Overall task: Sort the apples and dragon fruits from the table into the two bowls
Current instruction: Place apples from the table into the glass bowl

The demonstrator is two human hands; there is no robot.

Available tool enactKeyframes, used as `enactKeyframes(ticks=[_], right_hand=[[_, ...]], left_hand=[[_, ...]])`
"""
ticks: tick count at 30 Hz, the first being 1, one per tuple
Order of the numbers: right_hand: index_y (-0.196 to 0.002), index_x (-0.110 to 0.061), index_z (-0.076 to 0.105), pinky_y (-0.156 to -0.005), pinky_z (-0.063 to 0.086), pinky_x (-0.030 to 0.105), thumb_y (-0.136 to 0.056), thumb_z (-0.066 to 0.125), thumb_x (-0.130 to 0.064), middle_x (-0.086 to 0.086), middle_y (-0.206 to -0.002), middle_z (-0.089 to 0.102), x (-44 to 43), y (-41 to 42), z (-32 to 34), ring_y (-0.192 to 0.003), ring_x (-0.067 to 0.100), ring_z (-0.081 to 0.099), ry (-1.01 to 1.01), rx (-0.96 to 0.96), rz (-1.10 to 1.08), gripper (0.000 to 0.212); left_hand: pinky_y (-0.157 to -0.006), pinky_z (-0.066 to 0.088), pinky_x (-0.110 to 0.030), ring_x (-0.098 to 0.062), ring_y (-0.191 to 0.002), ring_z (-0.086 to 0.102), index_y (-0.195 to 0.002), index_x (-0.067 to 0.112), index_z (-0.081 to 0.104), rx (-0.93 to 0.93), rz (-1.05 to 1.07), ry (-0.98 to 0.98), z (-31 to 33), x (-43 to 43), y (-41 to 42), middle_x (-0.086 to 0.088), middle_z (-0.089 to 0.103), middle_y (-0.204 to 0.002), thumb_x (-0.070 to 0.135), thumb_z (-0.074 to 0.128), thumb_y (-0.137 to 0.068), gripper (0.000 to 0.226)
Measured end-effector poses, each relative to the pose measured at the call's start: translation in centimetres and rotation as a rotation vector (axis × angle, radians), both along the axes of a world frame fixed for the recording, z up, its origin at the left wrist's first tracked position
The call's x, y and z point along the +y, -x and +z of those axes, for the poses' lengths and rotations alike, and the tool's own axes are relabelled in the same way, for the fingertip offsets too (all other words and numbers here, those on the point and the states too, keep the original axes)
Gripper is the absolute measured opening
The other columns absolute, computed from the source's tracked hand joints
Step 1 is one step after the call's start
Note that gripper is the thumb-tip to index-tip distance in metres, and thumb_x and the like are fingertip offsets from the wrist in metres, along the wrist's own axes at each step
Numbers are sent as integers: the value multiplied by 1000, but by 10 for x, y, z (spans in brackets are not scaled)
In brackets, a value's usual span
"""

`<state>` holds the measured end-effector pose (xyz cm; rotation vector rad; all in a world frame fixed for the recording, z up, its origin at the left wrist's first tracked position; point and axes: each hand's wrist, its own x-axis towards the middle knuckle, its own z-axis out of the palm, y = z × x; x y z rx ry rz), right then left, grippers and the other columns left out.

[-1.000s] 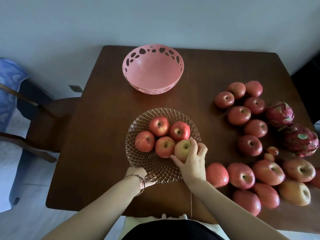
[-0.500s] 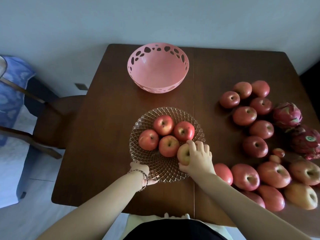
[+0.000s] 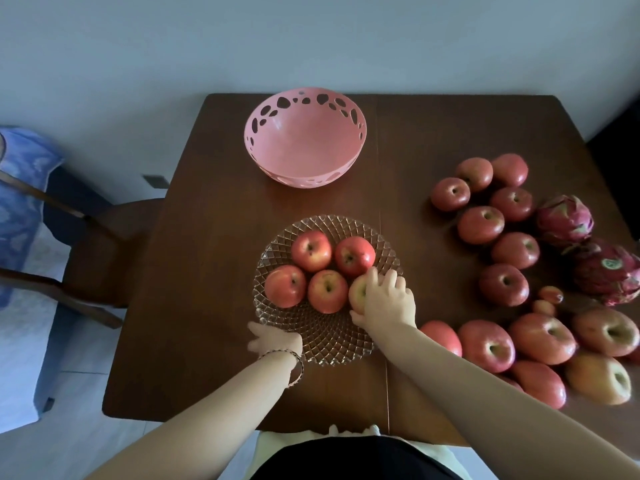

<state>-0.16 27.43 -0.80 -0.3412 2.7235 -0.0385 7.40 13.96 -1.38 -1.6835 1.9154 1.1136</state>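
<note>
While the left hand (image 3: 275, 339) grips the glass bowl (image 3: 277, 237) rim to steady it, the right hand (image 3: 388, 301) cups a yellowish apple (image 3: 357, 292), seating it among four others.

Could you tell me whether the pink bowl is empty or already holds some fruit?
Empty. The pink bowl shows only its bare inside; both dragon fruits lie on the table.

Bowls: 2, one pink bowl (image 3: 304, 140) with nothing in it, one glass bowl (image 3: 322, 344)
Apples in glass bowl: 5, one pale apple (image 3: 357, 292) under the right hand (image 3: 388, 303)
Apples on tabletop (image 3: 207, 271): at least 14 full-size visible, some overlapping at the right edge, so exact count unclear
Small fruits among them: 2
Dragon fruits (image 3: 565, 218): 2
Hands: 2, left hand (image 3: 273, 341) at the glass bowl's rim
</note>
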Motion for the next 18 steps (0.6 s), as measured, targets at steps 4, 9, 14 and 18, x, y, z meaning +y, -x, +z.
enactKeyframes(ticks=[4,9,14,18], right_hand=[[-132,-7,32,-92,42,36,-75,72,-34,17,-129,41,-5,-3,-1,-116,32,45,-46,-3,55,74],[-133,-2,31,-93,43,39,-71,77,-31,23,-133,39,-20,9,2,-120,38,44,-130,-91,14,83],[-139,-8,24,-97,42,37,-70,75,-29,14,-135,33,3,1,0,-122,32,41,150,-100,-47,89],[-143,-16,22,-98,41,36,-74,67,-22,13,-134,33,24,-7,2,-120,34,43,297,-110,-9,83]], left_hand=[[-115,17,-49,-42,-141,14,-144,13,27,417,-760,557,14,-3,3,-21,17,-151,17,73,-70,87],[-111,5,-61,-34,-145,4,-139,41,27,160,-1382,584,18,0,36,-2,3,-157,54,61,-74,74],[-104,25,-66,-37,-124,43,-131,33,46,7,-1418,744,11,1,45,-4,36,-144,67,72,-51,90],[-82,43,-69,-35,-90,64,-96,26,70,6,-1371,804,4,5,46,-7,63,-115,60,83,-15,88]])
